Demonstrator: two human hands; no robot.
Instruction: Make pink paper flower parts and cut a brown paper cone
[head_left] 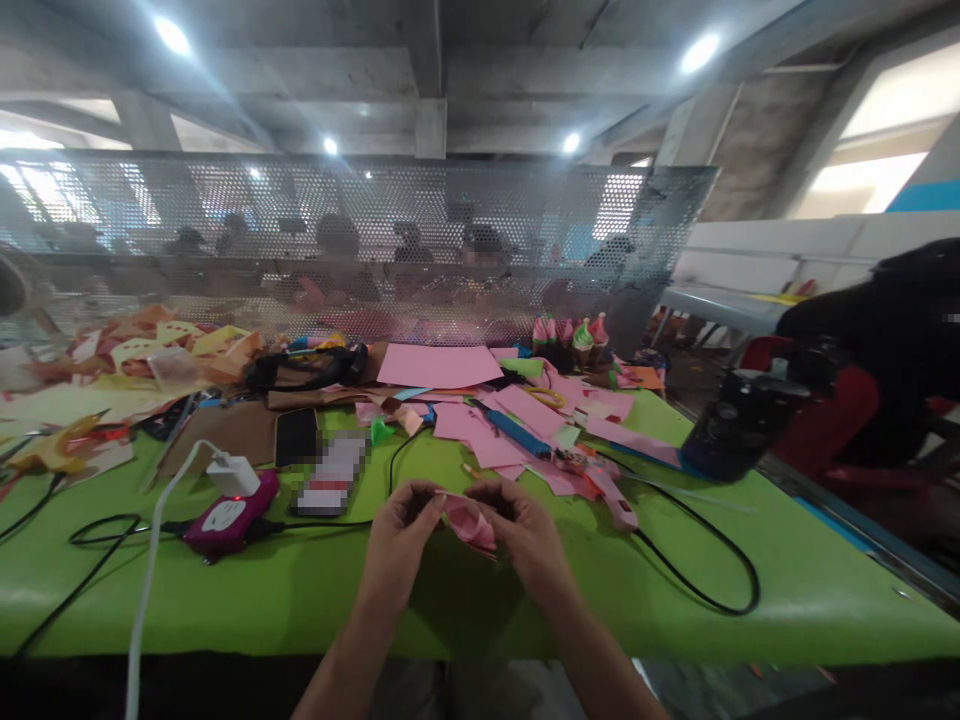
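Fingers [437,500] of both hands pinch pink folded paper [471,524] | green table [300,590]

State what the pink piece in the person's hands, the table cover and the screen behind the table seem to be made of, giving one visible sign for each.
Pink piece, held between left hand and right hand: likely thin matte paper; it keeps sharp folds.
Table cover: probably smooth green sheet or plastic-coated board; flat, faint sheen.
Screen: apparently perforated grey metal; regular small holes, dull shine.
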